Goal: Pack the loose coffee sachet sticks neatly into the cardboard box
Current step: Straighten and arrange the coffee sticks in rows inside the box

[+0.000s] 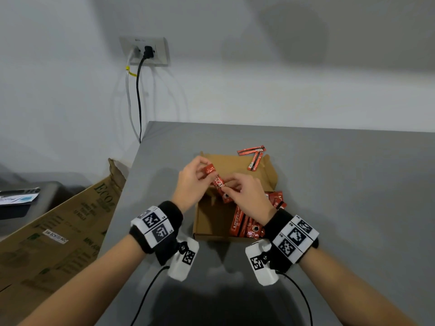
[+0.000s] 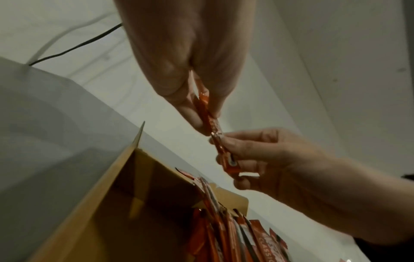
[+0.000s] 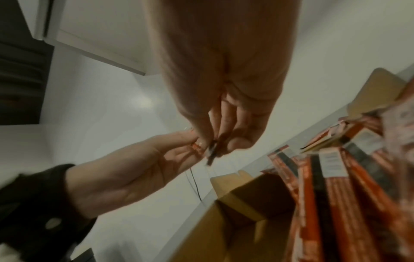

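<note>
Head view: both hands meet above the open cardboard box (image 1: 213,223) on the grey surface (image 1: 341,184).
Left hand (image 1: 191,182): fingers and thumb pinch the upper end of a red coffee sachet stick (image 1: 215,178).
Right hand (image 1: 248,196): fingertips pinch the lower end of the same stick, so it hangs tilted between the two hands, over the box.
Packed sticks (image 1: 247,225): a row of red sachets stands along the box's right side; the left part shows bare cardboard.
Loose sticks (image 1: 254,156): two more lie crossed on the surface just beyond the box's far flap.
Beside the surface: a large printed carton (image 1: 61,222) leans at the left edge.
</note>
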The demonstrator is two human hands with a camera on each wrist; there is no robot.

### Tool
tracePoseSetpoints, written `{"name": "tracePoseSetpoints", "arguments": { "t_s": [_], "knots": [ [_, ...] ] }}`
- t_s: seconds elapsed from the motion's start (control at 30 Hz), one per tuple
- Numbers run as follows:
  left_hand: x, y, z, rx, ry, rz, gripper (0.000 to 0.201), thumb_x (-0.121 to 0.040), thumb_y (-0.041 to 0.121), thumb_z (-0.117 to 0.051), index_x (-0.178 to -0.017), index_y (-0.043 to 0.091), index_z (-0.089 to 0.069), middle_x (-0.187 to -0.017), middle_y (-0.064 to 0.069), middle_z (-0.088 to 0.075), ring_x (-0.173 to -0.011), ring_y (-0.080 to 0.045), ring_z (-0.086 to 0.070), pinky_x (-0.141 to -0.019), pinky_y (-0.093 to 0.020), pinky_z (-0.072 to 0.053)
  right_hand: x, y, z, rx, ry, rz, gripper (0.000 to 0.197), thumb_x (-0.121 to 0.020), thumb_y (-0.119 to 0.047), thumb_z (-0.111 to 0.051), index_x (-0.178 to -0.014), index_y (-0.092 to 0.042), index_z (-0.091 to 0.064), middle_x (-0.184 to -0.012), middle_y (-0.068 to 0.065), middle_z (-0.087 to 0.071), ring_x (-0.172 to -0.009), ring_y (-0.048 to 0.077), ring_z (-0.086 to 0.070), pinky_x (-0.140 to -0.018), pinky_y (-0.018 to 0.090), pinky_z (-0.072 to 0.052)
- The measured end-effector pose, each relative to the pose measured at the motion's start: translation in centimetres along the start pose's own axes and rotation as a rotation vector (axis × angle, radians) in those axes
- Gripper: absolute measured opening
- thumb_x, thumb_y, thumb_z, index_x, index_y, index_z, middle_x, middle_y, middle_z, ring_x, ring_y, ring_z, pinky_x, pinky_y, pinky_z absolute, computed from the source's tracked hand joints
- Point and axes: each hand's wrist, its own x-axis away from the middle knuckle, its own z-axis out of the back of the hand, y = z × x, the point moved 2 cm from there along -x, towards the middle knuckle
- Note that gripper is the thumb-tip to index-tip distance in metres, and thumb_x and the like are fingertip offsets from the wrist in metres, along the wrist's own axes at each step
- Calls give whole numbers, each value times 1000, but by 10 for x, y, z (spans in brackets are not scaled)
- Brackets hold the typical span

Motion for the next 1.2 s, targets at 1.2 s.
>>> {"name": "tracePoseSetpoints", "arguments": {
  "t_s": [1.2],
  "knots": [
    [-8, -26, 8, -902, -252, -60, 10, -83, 12, -62, -81, 12, -72, -86, -2, -69, -81, -17, -64, -76, -30, -53, -20, 6, -18, 908, -298, 251, 12, -89, -5, -54, -96, -9, -62, -95, 8, -63, -97, 25, -51, -90, 37, -42]
  ]
}}
